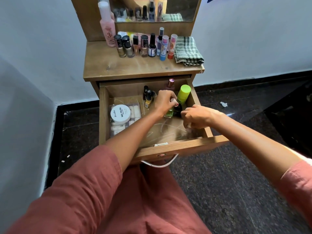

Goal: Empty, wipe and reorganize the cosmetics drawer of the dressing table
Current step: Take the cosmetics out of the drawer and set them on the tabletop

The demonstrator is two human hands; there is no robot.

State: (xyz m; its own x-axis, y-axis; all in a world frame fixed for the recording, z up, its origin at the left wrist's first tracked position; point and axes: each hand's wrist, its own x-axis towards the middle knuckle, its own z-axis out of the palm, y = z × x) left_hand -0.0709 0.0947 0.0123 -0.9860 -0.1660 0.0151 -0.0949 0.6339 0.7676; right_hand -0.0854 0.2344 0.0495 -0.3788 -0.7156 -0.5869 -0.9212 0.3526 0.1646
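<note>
Dark speckled floor [228,183] and white walls [253,39] surround wooden dressing table [135,68].

One drawer [177,147], one checked cloth [187,50], one white jar [120,114], one pink bottle [107,29]

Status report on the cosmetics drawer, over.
Left grip pinching the green polish bottle; right grip curled beside a black cap, hold unclear. Drawer not yet empty: white jar, lime-capped bottle, yellow polish inside. Checked cloth on top.
</note>
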